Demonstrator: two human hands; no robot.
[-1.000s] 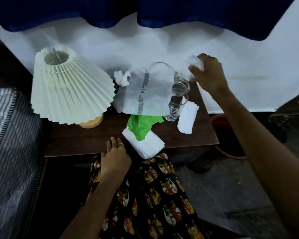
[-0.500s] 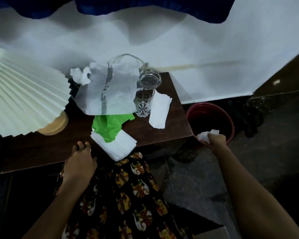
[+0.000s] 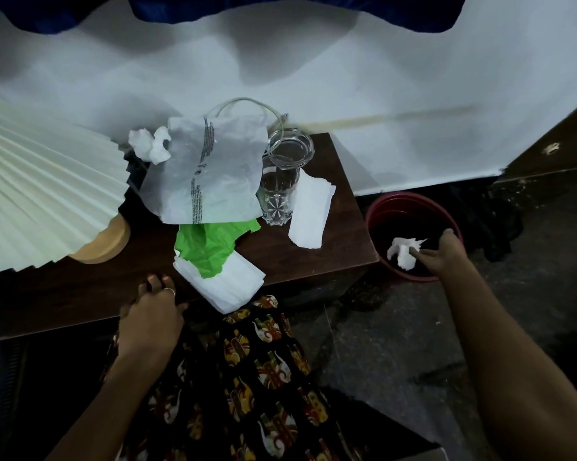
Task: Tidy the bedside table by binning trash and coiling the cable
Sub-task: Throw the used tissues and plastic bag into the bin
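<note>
A: Which step is in hand?
B: Binning trash. The right hand (image 3: 441,252), fingers loosely spread, is over the red bin (image 3: 413,207); the crumpled tissue (image 3: 402,251) is at its fingertips, inside the bin's rim. I cannot tell whether they touch.
A: And next?
B: I think more trash on the counter (image 3: 313,261) beside the bin: the plastic bag (image 3: 210,174). The cable (image 3: 243,102) is behind it, uncoiled. The left hand (image 3: 152,314) rests flat on the counter's edge.

This looks like a bedroom in a home: a small dark brown wooden bedside table (image 3: 317,261) fills the middle of the frame, with a cream pleated lampshade (image 3: 44,194) on a round wooden base at the left. A clear cut-glass tumbler (image 3: 278,194) stands on the table, white sheeting (image 3: 380,78) and a dark blue curtain (image 3: 280,8) hang behind along the top, and a red round plastic bin (image 3: 413,207) sits on the dark floor at the right.
</note>
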